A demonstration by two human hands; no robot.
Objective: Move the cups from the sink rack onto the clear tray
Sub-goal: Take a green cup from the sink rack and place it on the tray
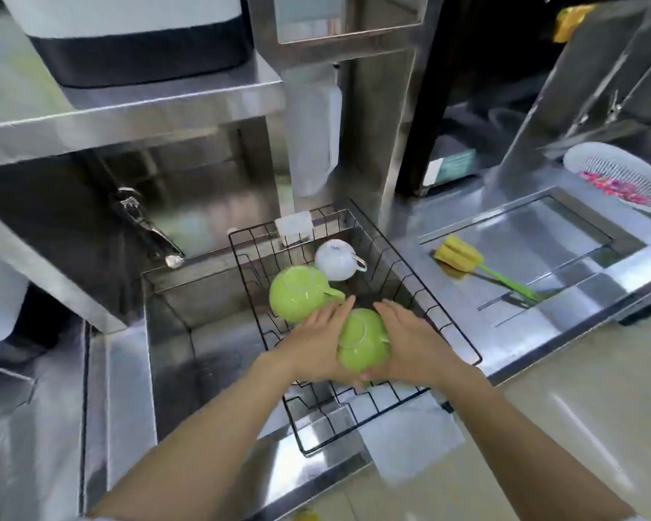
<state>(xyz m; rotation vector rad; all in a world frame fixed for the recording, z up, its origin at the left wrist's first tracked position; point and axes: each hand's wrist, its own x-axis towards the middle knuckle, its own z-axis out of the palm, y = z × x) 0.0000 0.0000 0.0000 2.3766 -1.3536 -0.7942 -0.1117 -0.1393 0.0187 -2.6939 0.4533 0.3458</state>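
Observation:
A black wire rack (451,332) sits across the steel sink. Three upturned cups lie in it: a white cup (337,259) at the back, a green cup (297,293) in the middle, and a nearer green cup (361,340). My left hand (316,342) and my right hand (410,340) clasp the nearer green cup from both sides, fingers pointing away from me. The clear tray (534,235) lies on the counter to the right of the rack.
A yellow sponge brush with a green handle (463,255) lies on the clear tray. A white colander (624,178) stands at the far right. A faucet (143,227) hangs over the sink at the left. A steel shelf runs overhead at the left.

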